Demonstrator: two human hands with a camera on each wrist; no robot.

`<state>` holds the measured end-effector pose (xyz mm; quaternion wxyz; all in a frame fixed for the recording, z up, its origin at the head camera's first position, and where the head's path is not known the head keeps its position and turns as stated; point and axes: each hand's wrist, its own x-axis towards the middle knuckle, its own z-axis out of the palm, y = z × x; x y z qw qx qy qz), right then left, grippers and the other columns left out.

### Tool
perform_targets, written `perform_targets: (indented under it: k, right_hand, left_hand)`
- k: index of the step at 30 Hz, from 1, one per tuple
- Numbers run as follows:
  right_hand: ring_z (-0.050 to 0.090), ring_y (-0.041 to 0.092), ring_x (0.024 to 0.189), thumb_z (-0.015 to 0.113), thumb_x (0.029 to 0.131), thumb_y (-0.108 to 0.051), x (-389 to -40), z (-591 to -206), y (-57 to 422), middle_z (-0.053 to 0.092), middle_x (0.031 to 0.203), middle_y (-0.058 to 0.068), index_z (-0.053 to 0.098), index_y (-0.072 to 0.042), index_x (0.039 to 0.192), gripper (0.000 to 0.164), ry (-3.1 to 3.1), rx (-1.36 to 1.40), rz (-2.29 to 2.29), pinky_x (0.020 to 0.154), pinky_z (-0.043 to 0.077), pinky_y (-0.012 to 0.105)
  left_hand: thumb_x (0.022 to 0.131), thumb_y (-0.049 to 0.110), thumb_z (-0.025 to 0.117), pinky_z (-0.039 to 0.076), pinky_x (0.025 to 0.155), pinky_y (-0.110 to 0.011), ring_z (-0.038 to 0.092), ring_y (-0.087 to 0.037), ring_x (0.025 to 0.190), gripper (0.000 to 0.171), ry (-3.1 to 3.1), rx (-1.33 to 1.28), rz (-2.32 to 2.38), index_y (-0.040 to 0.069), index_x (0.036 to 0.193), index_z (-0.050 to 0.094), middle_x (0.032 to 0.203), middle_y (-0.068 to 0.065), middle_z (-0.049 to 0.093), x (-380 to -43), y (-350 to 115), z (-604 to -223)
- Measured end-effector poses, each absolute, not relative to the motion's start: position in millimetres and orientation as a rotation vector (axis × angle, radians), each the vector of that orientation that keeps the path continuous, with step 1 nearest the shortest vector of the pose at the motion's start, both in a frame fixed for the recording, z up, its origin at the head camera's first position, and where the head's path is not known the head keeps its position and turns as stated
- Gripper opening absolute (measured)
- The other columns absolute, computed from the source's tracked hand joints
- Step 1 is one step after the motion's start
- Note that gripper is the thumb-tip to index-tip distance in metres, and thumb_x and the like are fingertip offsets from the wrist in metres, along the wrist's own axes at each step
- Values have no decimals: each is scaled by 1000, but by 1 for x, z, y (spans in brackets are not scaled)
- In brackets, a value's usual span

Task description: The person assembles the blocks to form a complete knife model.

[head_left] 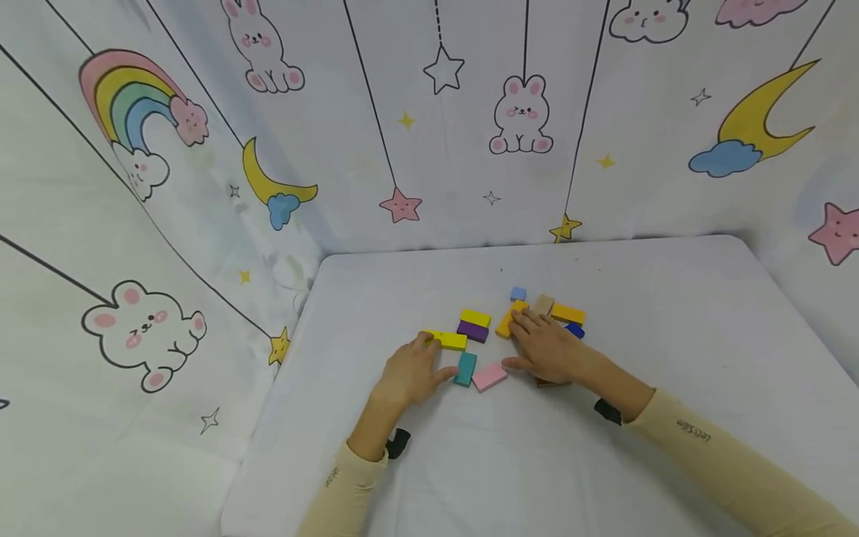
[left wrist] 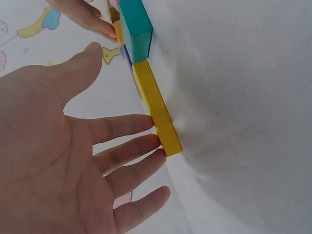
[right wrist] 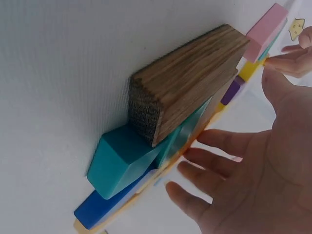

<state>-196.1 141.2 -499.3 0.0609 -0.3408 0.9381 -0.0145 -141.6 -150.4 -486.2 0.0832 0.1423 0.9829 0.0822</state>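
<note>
My left hand (head_left: 411,373) touches the long yellow block (left wrist: 158,107) with extended fingertips; the thumb is spread away near a teal block (head_left: 465,370). Farther right, my right hand (head_left: 546,347) lies low over the other blocks, fingers stretched out to an orange block (head_left: 505,325). Its thumb points toward a pink block (head_left: 490,377). In the right wrist view, a brown wood-grain block (right wrist: 190,78) and another teal block (right wrist: 122,161) lie beside that hand; in the head view the hand mostly hides them.
Between the hands, a purple block (head_left: 473,332) lies against a second yellow block (head_left: 476,318). Beyond the right hand are a light blue block (head_left: 518,294), a tan block (head_left: 543,304), another orange block (head_left: 568,313) and a blue block (head_left: 575,329). All are on the white-covered table (head_left: 671,313).
</note>
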Motion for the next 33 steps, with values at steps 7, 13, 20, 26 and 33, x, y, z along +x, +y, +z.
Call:
perform_targets:
  k: [7, 13, 20, 26, 33]
  right_hand:
    - [37, 44, 150, 54, 101, -64, -200, -500, 140, 35, 162, 30, 43, 6, 154, 89, 2836, -1030, -26, 121, 31, 62]
    - [40, 43, 148, 55, 102, -62, -205, -499, 141, 37, 162, 28, 44, 3, 155, 85, 2841, -1010, -46, 119, 33, 64]
    - [49, 40, 142, 57, 103, -57, -210, -494, 144, 44, 159, 23, 48, 2, 152, 76, 2830, -960, -107, 118, 40, 56]
    - [47, 41, 144, 56, 103, -58, -209, -492, 143, 43, 160, 24, 47, 3, 153, 78, 2839, -971, -77, 117, 40, 59]
    - [39, 42, 150, 52, 103, -61, -209, -493, 143, 40, 162, 24, 44, 2, 155, 82, 2848, -979, -23, 120, 32, 63]
  left_hand:
    - [99, 66, 56, 46, 114, -49, 54, -38, 136, 79, 2914, 381, 201, 8, 152, 52, 160, -14, 42, -141, -149, -485]
    - [98, 67, 57, 46, 115, -48, 55, -39, 135, 85, 2937, 364, 173, -2, 147, 54, 157, -21, 44, -141, -150, -484]
    - [98, 68, 56, 50, 111, -48, 58, -39, 130, 87, 2952, 332, 151, -5, 147, 53, 155, -24, 44, -148, -156, -485]
    - [98, 68, 57, 51, 109, -50, 56, -40, 133, 88, 2944, 321, 172, -3, 149, 51, 159, -23, 41, -159, -162, -484]
    - [99, 66, 58, 52, 107, -53, 56, -40, 133, 85, 2913, 309, 244, -2, 149, 52, 160, -21, 40, -169, -165, -481]
